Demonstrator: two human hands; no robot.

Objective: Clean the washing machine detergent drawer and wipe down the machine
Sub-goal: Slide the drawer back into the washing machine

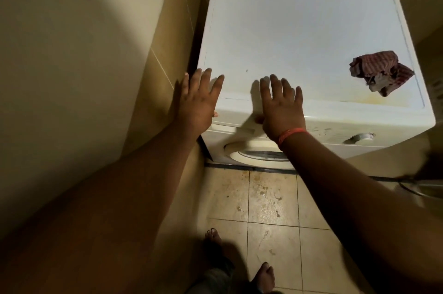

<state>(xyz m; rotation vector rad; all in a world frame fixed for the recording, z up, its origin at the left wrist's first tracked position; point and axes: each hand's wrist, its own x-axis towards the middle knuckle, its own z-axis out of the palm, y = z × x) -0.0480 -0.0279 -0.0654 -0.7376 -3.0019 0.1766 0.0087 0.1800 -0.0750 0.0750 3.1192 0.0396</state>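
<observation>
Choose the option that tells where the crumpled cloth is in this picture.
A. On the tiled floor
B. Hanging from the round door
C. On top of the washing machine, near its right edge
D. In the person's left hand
C: the cloth lies crumpled on the washing machine top near its right edge, apart from both open hands.

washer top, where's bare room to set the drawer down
The washing machine top is bare from its back edge forward, left of the crumpled cloth. Crowded spots: the front-left corner under the left hand and right hand, and the right-front by the cloth.

washing machine [311,30]: smooth white (faintly stained) | rag [381,72]: striped cloth | floor [271,197]: glossy tile
</observation>
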